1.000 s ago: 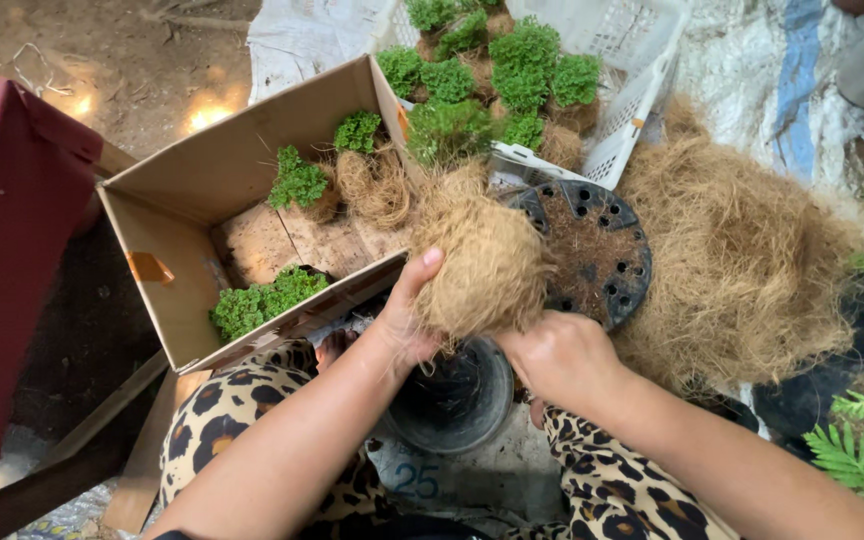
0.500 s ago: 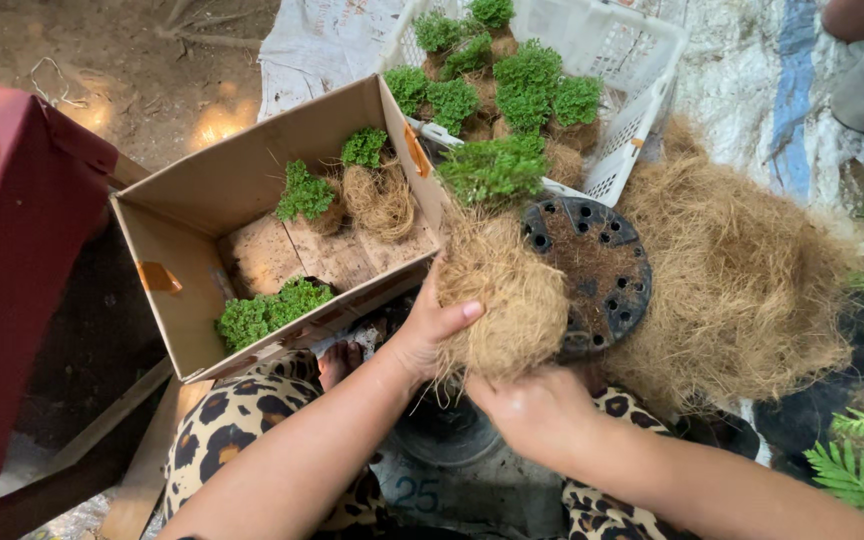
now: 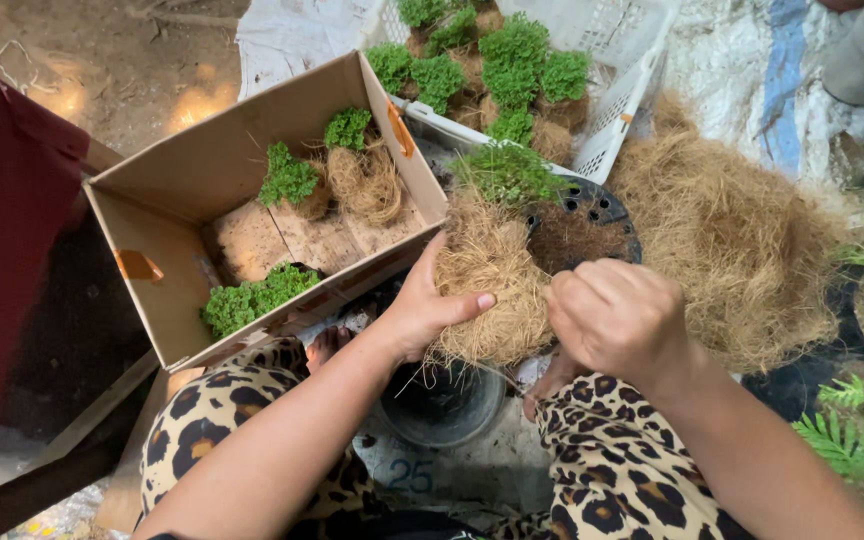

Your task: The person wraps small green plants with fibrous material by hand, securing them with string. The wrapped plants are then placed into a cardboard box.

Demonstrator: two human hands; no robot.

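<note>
Cardboard box (image 3: 162, 215) at left holds finished fibre-wrapped seedlings. Your left hand (image 3: 422, 310) cups the coir-wrapped plant ball (image 3: 492, 275) above the black pot (image 3: 440, 402); your right hand (image 3: 617, 320) is closed, fingers pinching fibre at its side. Risk, as I judge it: loose coir sheds or the wrap unravels if that cupping grip slackens.

Bare forearms without sleeves, leopard-print trousers (image 3: 612, 470) in tan with black spots, no rings on fingers (image 3: 467, 303)

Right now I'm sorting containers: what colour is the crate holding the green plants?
White, a slatted plastic crate, seen in the head view.
</note>
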